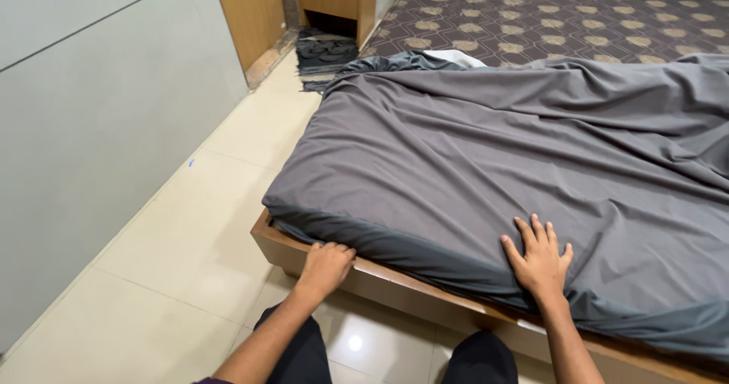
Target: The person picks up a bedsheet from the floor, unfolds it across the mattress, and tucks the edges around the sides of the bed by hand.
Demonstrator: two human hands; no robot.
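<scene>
The left hand is curling knuckles-up, fingers tucked under toward twelve o'clock; the right hand is pressing flat, fingers spreading toward twelve.

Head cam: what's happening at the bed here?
A person is working a grey fitted sheet over a mattress on a low wooden bed frame. The left hand is tucked in at the sheet's bottom edge near the corner; the right hand lies flat on top, fingers spread. The far side is rumpled.

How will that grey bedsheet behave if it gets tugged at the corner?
The grey sheet likely bunches rather than sliding whole; it already lies in loose wrinkles. It looks thin and floppy, draping over the mattress edge by the left hand.
</scene>
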